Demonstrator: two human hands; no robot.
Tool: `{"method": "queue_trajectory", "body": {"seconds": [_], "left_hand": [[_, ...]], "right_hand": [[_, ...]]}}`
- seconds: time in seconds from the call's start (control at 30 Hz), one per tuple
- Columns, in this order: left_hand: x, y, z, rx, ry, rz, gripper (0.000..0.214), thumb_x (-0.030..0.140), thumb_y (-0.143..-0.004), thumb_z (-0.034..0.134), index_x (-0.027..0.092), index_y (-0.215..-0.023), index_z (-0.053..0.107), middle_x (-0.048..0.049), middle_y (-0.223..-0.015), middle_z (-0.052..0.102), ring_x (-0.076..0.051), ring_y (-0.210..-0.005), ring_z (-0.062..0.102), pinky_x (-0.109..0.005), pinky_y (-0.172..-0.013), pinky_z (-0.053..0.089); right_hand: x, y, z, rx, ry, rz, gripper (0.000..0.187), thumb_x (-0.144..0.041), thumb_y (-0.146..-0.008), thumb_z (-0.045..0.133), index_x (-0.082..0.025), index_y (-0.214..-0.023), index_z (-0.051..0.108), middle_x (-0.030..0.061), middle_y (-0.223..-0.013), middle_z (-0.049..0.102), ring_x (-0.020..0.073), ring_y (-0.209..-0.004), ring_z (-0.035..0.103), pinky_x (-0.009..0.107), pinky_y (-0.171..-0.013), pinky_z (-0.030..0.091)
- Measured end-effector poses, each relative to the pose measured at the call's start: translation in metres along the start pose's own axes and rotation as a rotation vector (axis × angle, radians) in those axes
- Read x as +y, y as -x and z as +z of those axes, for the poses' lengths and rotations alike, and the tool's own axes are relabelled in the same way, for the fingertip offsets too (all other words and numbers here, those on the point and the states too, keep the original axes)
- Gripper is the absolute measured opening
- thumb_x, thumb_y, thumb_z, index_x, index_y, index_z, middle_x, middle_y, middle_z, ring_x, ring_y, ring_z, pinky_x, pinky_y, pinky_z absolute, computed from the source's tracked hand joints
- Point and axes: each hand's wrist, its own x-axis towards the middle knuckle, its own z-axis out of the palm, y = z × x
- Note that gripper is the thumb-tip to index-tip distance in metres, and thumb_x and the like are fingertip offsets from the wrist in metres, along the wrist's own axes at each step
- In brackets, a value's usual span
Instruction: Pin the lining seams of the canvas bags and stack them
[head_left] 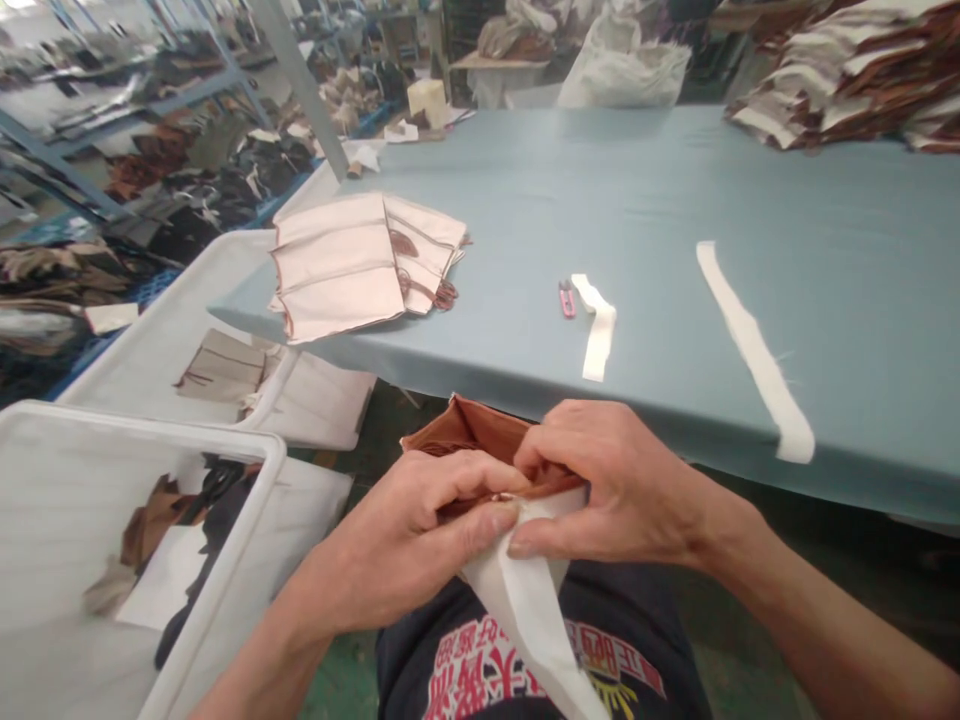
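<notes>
A sewn fabric bag [491, 420], brown inside and cream outside, is held at its rim in front of my body, just off the table's near edge. My left hand [427, 535] pinches the rim between thumb and fingers. Close beside it, my right hand [600, 485] grips the same rim, its fingertips curled over the brown inside. From between the two thumbs a white fabric strip [536, 610] hangs down across my dark printed shirt. The bag's lower part is hidden behind my hands and the strip.
On the blue-grey table [525, 220] lie stacked cream fabric pieces [337, 265], pink thread snips [566, 299], a short white strip [598, 335] and a longer strip [754, 345]. A brown-and-cream pile [847, 80] sits far right. White bins [277, 460] stand at left.
</notes>
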Motion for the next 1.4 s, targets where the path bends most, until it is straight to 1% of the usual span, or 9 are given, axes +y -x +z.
{"method": "queue_trajectory", "body": {"seconds": [0.17, 0.4, 0.53, 0.77, 0.9, 1.0, 1.1, 1.27, 1.4], "left_hand": [[-0.001, -0.006, 0.004, 0.050, -0.029, -0.037, 0.007, 0.021, -0.100, 0.058, 0.020, -0.093, 0.058, 0.0073, -0.077, 0.066, -0.007, -0.065, 0.060, -0.018, -0.057, 0.041], [-0.010, -0.006, 0.011, 0.129, -0.184, 0.063, 0.013, 0.014, -0.101, 0.057, 0.022, -0.091, 0.053, 0.0097, -0.079, 0.063, -0.005, -0.069, 0.058, -0.016, -0.063, 0.041], [-0.013, -0.003, 0.013, 0.192, -0.235, 0.118, 0.014, 0.012, -0.099, 0.060, 0.022, -0.091, 0.054, 0.0095, -0.079, 0.061, -0.005, -0.068, 0.057, -0.015, -0.062, 0.041], [-0.031, 0.005, 0.024, 0.249, -0.375, 0.371, 0.009, 0.013, -0.103, 0.054, 0.021, -0.102, 0.054, 0.0040, -0.084, 0.067, -0.009, -0.072, 0.063, -0.019, -0.067, 0.046], [-0.039, 0.005, 0.024, 0.223, -0.517, 0.552, 0.012, 0.010, -0.104, 0.045, 0.018, -0.109, 0.054, -0.0019, -0.085, 0.070, -0.013, -0.071, 0.064, -0.024, -0.067, 0.049], [-0.044, 0.001, 0.021, 0.207, -0.715, 0.601, 0.019, 0.012, -0.106, 0.039, 0.017, -0.108, 0.057, -0.0032, -0.081, 0.070, -0.015, -0.066, 0.062, -0.027, -0.061, 0.048], [-0.049, -0.002, 0.020, 0.163, -0.809, 0.582, 0.025, 0.013, -0.106, 0.036, 0.016, -0.104, 0.060, -0.0036, -0.079, 0.070, -0.016, -0.066, 0.062, -0.028, -0.059, 0.046], [-0.048, 0.002, 0.024, 0.128, -0.547, 0.560, 0.018, 0.011, -0.105, 0.041, 0.016, -0.106, 0.058, -0.0042, -0.083, 0.072, -0.015, -0.071, 0.065, -0.026, -0.064, 0.049], [-0.030, 0.006, 0.013, 0.069, -0.322, 0.279, 0.014, 0.023, -0.100, 0.063, 0.020, -0.114, 0.059, 0.0003, -0.096, 0.074, -0.012, -0.079, 0.068, -0.021, -0.072, 0.050]], "right_hand": [[-0.008, 0.005, -0.009, -0.122, 0.106, 0.074, 0.027, -0.029, -0.088, 0.074, -0.018, -0.072, 0.055, -0.0039, -0.064, 0.055, 0.0114, -0.059, 0.049, 0.028, -0.059, 0.027], [-0.001, -0.004, -0.006, -0.255, -0.057, 0.197, 0.028, -0.025, -0.090, 0.074, -0.018, -0.072, 0.054, -0.0063, -0.067, 0.051, 0.0078, -0.057, 0.041, 0.026, -0.057, 0.024], [0.000, -0.005, -0.005, -0.227, -0.190, 0.250, 0.032, -0.025, -0.089, 0.073, -0.018, -0.069, 0.050, -0.0074, -0.064, 0.045, 0.0071, -0.057, 0.036, 0.024, -0.056, 0.024], [0.012, 0.013, 0.018, -0.242, -0.898, 0.502, 0.053, -0.063, -0.082, 0.074, -0.018, -0.068, 0.051, -0.0069, -0.062, 0.040, 0.0073, -0.056, 0.030, 0.021, -0.048, 0.023], [0.012, 0.019, 0.029, -0.174, -1.036, 0.543, 0.074, -0.090, -0.081, 0.051, -0.017, -0.070, 0.054, -0.0039, -0.063, 0.043, 0.0084, -0.056, 0.032, 0.021, -0.047, 0.024], [0.011, 0.020, 0.034, -0.136, -1.048, 0.629, 0.074, -0.089, -0.085, 0.047, -0.016, -0.072, 0.054, -0.0035, -0.063, 0.044, 0.0082, -0.055, 0.033, 0.021, -0.048, 0.027], [0.010, 0.021, 0.035, -0.161, -1.109, 0.702, 0.062, -0.077, -0.085, 0.062, -0.019, -0.071, 0.048, -0.0056, -0.063, 0.042, 0.0070, -0.053, 0.031, 0.020, -0.046, 0.026], [0.005, 0.024, 0.013, -0.264, -0.871, 0.535, 0.048, -0.059, -0.099, 0.055, -0.018, -0.074, 0.049, -0.0059, -0.066, 0.039, 0.0082, -0.057, 0.032, 0.021, -0.049, 0.026], [-0.007, 0.025, -0.011, -0.263, -0.340, 0.221, 0.033, -0.029, -0.108, 0.043, -0.018, -0.081, 0.058, -0.0011, -0.073, 0.059, 0.0103, -0.065, 0.050, 0.024, -0.062, 0.037]]}}
